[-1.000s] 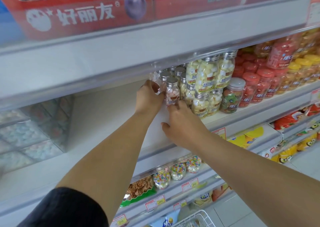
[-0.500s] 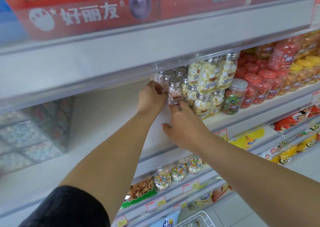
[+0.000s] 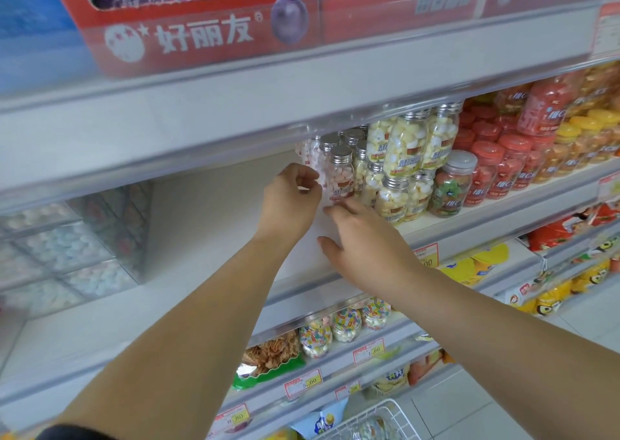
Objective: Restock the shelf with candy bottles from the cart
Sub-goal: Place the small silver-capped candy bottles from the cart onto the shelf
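Pink-and-white sweets fill the candy bottle [image 3: 341,179], which stands upright under a silver screw cap at the left end of the row on the white shelf [image 3: 208,224]. More silver-capped bottles stand just behind it.

At its nine o'clock the left hand [image 3: 290,201] is raised with its fingers curled, their tips right by the bottle's side. I cannot tell whether they pinch it or only touch it.

At the bottle's six o'clock the right hand [image 3: 364,243] lies flat and relaxed, thumb spread, with its straight fingers [image 3: 335,208] reaching the foot of the bottle.

At three o'clock stand stacked bottles of yellow-and-white sweets [image 3: 407,151], then a clear-lidded jar [image 3: 451,184] and rows of red-capped jars [image 3: 486,167].

At twelve o'clock, on the shelf above, sits a red carton [image 3: 201,33]. Far off at nine o'clock are clear boxes of pale sweets [image 3: 67,245].

Below, at six o'clock, round jars of coloured sweets [image 3: 345,322] line a lower shelf, and the wire cart [image 3: 379,419] shows at the bottom edge.
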{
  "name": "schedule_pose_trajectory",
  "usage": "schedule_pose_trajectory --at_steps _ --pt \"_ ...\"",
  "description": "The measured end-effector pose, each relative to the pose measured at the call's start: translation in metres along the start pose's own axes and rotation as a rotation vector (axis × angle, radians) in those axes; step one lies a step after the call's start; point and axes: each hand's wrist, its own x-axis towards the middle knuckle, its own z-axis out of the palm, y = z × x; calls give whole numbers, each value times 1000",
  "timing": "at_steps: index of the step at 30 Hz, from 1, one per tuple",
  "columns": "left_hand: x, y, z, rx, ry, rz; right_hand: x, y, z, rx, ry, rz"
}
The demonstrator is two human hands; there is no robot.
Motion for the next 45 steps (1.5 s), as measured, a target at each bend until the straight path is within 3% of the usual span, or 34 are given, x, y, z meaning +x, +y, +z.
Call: schedule_pose_trajectory --at_steps 8,12,17,22,26,29,32,35,41,45 --pt "-144 6 -37 3 -13 149 -85 7 13 366 208 -345" --pt "-225 -27 -31 90 -67 226 -141 29 51 461 102 -397" --pt "-318 -116 29 86 -196 -172 -210 91 131 386 -331 -196" --pt "-403 -193 96 108 -266 -459 -268 160 212 196 -725 9" --pt "-452 -243 133 176 -450 -633 -299 193 264 69 -879 96" --pt "-473 -277 157 246 -638 -670 -311 207 298 -4 -916 103" --pt "-484 -307 182 338 -724 -697 -316 217 330 -77 -857 100" --pt "-485 -329 210 525 -817 -570 -314 226 356 -137 -773 100" --pt "-469 -364 257 489 -805 -361 -293 232 404 -185 -847 180" --pt "-454 -386 282 458 -775 -399 -286 230 425 -227 -901 280"
